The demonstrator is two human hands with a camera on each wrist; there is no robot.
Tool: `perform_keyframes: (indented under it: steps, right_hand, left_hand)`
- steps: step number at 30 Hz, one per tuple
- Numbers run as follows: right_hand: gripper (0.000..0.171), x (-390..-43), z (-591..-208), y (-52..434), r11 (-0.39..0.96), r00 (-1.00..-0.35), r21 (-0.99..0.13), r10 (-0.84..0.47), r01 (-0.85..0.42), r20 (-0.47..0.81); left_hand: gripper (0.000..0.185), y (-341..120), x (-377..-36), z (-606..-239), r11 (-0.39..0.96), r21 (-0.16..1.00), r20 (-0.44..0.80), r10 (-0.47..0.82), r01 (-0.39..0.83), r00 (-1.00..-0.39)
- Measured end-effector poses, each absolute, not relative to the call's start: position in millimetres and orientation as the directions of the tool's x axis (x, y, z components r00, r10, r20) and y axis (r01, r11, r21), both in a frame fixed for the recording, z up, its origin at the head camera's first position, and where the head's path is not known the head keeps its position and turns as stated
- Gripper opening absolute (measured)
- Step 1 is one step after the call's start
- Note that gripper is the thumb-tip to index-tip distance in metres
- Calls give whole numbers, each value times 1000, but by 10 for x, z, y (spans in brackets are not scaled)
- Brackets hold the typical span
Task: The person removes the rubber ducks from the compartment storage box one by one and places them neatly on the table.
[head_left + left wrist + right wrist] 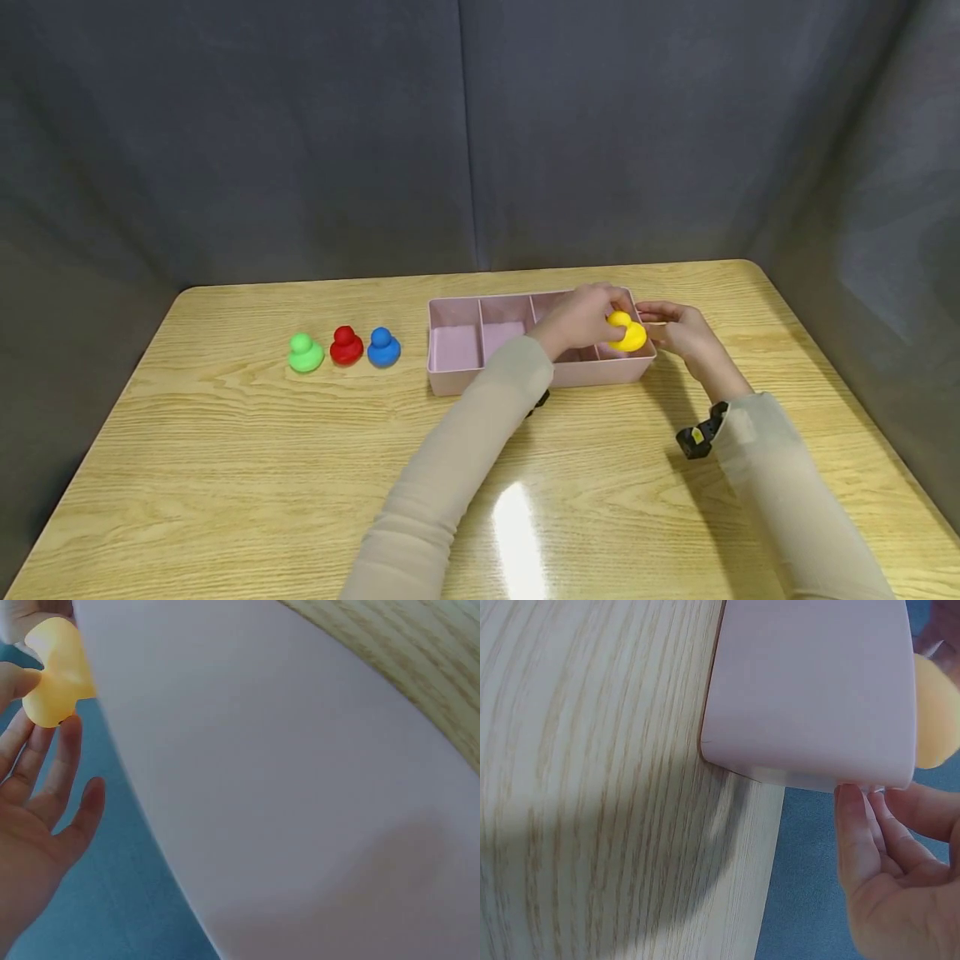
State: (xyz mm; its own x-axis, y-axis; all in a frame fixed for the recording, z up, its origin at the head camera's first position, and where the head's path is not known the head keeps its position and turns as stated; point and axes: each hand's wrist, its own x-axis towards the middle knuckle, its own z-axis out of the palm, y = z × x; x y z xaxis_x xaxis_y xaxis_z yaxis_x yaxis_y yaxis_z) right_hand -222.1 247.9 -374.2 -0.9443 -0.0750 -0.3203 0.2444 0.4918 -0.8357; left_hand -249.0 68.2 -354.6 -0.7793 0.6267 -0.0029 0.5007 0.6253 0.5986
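My left hand [588, 317] pinches a yellow toy duck [632, 337] over the rightmost compartment of a pink divided box [457, 383]. Thumb and fingertips of that hand hold the duck [56, 671] at rim height in the left wrist view, its other fingers spread loosely. At the box's right end is my right hand [678, 333]. The right wrist view has its thumb at the rim of the box [810, 690] and its fingers against the outer end wall, gripping the edge; the duck [936, 712] shows beyond the rim.
Left of the box, a green toy duck [306, 354], a red one [347, 346] and a blue one [384, 348] stand in a row on the wooden table [262, 467]. Dark grey curtains [315, 142] close off the back and sides.
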Motion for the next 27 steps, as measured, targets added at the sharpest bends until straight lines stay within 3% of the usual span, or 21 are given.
perform_keyframes:
  steps: [6,13,27]
  right_hand:
    - [54,-2223,-3748,2475,481,-948,-846,-86,229,-305]
    - [53,-2243,-3755,2455,477,-944,-840,-61,257,-324]
    - [51,-2253,-3769,2461,478,-951,-842,-43,250,-307]
  left_hand:
    - [21,584,-2475,-3479,570,655,24,640,496,-768]
    - [34,450,-2486,-3444,614,642,-2,600,459,-800]
    - [37,148,-2472,-3372,599,675,-4,588,431,-809]
